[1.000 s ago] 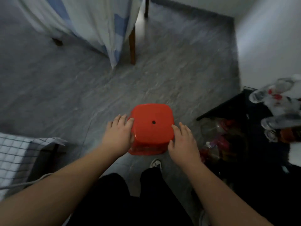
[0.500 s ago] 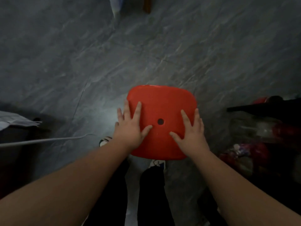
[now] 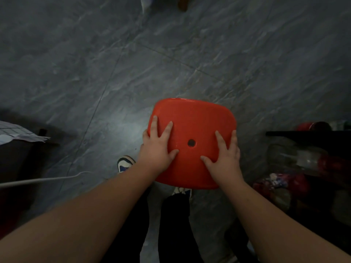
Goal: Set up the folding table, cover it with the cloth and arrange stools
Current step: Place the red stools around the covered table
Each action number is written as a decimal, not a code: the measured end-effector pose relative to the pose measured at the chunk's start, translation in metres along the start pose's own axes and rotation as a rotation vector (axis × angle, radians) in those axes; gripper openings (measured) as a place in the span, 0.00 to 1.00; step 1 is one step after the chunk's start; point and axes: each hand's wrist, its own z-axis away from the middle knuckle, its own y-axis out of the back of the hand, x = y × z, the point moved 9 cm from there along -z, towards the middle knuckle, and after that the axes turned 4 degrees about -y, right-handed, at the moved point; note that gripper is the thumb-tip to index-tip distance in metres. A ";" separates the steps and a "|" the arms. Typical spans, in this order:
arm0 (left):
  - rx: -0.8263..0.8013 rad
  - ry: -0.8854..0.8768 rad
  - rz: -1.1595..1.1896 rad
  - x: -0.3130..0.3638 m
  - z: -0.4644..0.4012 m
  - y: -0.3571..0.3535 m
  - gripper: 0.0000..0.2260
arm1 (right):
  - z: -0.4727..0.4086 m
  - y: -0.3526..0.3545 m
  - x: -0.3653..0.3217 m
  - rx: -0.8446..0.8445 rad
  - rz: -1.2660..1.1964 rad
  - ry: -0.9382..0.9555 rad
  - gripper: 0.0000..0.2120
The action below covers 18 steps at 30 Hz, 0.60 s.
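A red plastic stool (image 3: 197,118) with a round hole in its seat stands on the grey floor right in front of me. My left hand (image 3: 155,149) lies on the left part of the seat, its spread fingers straight and its outer fingers at the seat's edge. On the right part my right hand (image 3: 226,158) lies flat in the same way. A wooden table leg (image 3: 182,3) and a corner of the hanging cloth (image 3: 146,2) show at the top edge.
A checked cloth (image 3: 17,132) covers a dark object at the left, with a white cable (image 3: 47,179) running below it. A black shelf (image 3: 303,133) with plastic bottles (image 3: 303,158) stands at the right. My shoes (image 3: 124,164) are under the stool's near edge.
My hands moved from the stool's sides onto its seat. The view tilted down and closer, so the covered table has nearly left the frame.
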 end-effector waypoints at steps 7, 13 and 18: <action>0.088 0.069 0.055 -0.013 0.021 0.143 0.41 | 0.018 0.081 -0.132 0.029 0.054 0.120 0.44; 0.212 0.100 0.127 -0.018 0.084 0.362 0.41 | 0.093 0.205 -0.312 0.082 0.055 0.259 0.44; 0.364 0.125 0.149 -0.035 0.152 0.496 0.40 | 0.157 0.269 -0.439 0.136 0.057 0.415 0.44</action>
